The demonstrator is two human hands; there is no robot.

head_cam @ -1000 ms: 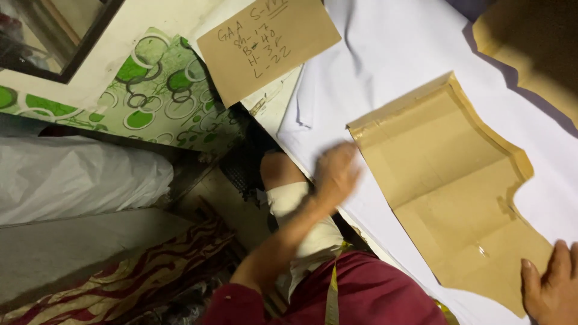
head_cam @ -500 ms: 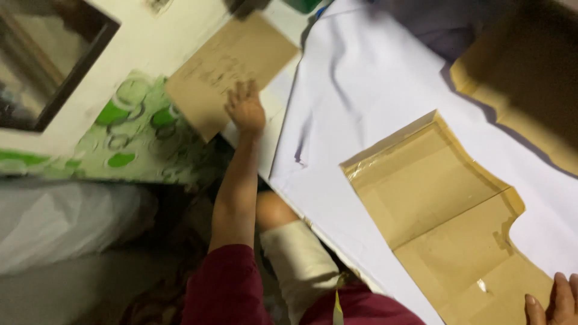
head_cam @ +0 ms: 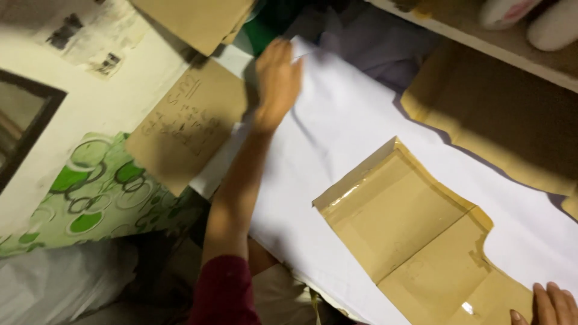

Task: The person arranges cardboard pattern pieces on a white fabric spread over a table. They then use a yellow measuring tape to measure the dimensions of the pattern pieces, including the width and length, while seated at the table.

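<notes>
My left hand (head_cam: 277, 81) reaches far forward, fingers together and flat, resting on the top left edge of a white cloth (head_cam: 337, 156) spread over the table. It holds nothing. A brown cardboard pattern piece (head_cam: 415, 235) lies on the cloth to the right. My right hand (head_cam: 551, 304) shows only at the bottom right corner, fingers pressing down on the lower end of that pattern. A second brown card with handwriting (head_cam: 186, 129) lies just left of my left hand.
A larger brown card sheet (head_cam: 500, 120) lies at the upper right under a shelf edge. Green circle-patterned fabric (head_cam: 90, 192) and a white bag (head_cam: 54, 289) sit at the left. Another cardboard piece (head_cam: 192, 21) is at the top.
My left hand has gone from near my lap up past the written card to the top edge of the white cloth. The view has shifted forward. My right hand stays on the pattern.
</notes>
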